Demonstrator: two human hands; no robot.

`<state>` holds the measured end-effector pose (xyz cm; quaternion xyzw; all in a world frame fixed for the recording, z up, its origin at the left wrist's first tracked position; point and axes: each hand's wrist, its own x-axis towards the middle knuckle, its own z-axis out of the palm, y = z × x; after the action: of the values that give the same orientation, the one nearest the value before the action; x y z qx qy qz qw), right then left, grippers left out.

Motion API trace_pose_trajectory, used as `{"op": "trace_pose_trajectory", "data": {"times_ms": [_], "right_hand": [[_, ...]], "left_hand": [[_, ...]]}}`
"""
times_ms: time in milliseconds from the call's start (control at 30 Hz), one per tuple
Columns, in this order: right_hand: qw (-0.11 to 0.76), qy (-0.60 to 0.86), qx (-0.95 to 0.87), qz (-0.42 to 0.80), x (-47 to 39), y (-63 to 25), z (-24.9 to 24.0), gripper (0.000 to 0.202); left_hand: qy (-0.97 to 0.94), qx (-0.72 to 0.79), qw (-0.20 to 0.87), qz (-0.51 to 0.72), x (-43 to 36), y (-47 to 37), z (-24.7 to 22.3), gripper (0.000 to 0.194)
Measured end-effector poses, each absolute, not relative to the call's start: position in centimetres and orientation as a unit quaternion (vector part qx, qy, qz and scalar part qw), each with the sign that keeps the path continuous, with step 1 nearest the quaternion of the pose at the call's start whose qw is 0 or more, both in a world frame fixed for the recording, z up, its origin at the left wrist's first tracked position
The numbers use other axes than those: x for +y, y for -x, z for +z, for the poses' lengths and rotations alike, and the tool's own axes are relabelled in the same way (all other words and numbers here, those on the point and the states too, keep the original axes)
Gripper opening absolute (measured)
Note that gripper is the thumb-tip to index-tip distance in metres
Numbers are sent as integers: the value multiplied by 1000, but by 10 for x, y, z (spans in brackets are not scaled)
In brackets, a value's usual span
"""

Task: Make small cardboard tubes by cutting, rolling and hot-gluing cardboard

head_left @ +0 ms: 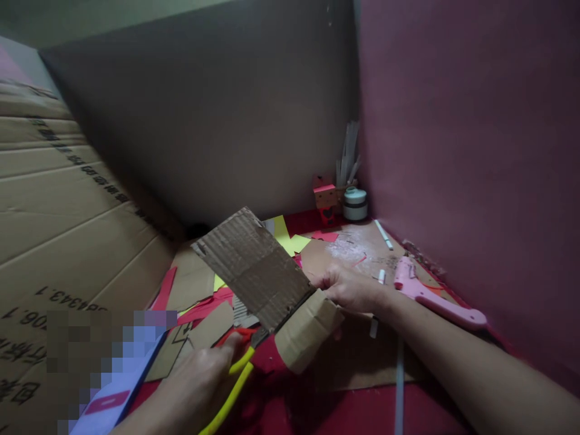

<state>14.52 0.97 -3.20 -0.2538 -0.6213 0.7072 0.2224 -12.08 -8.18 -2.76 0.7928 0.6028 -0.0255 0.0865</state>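
Note:
My right hand (pixel 351 289) is closed on a piece of cardboard (pixel 258 266), gripping it at its right side. The piece has a flat ribbed panel tilted up to the left and a smooth, bent light-brown section (pixel 306 335) below it. In my left hand (pixel 206 368) is a pair of pliers (pixel 260 337) with yellow and orange-red handles. Their metal jaws are at the lower corner of the ribbed panel; whether they bite into it I cannot tell. Some fingers of both hands are hidden.
A pink glue gun (pixel 435 299) lies at the right by the wall. Cardboard and coloured paper scraps (pixel 290 238) cover the table behind. At the back are a small cardboard figure (pixel 325 199) and a pale jar (pixel 355 204). A large carton (pixel 67 229) stands on the left.

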Motion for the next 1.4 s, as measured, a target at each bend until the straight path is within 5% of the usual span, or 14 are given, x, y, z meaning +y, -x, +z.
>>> {"op": "trace_pose_trajectory", "data": {"times_ms": [900, 1400], "right_hand": [[185, 322, -648, 665, 8, -138, -32, 10], [287, 305, -613, 670, 12, -143, -39, 32]], "left_hand": [[-790, 588, 175, 8, -54, 125, -30, 21], [-656, 754, -22, 25, 21, 146, 9, 34]]}}
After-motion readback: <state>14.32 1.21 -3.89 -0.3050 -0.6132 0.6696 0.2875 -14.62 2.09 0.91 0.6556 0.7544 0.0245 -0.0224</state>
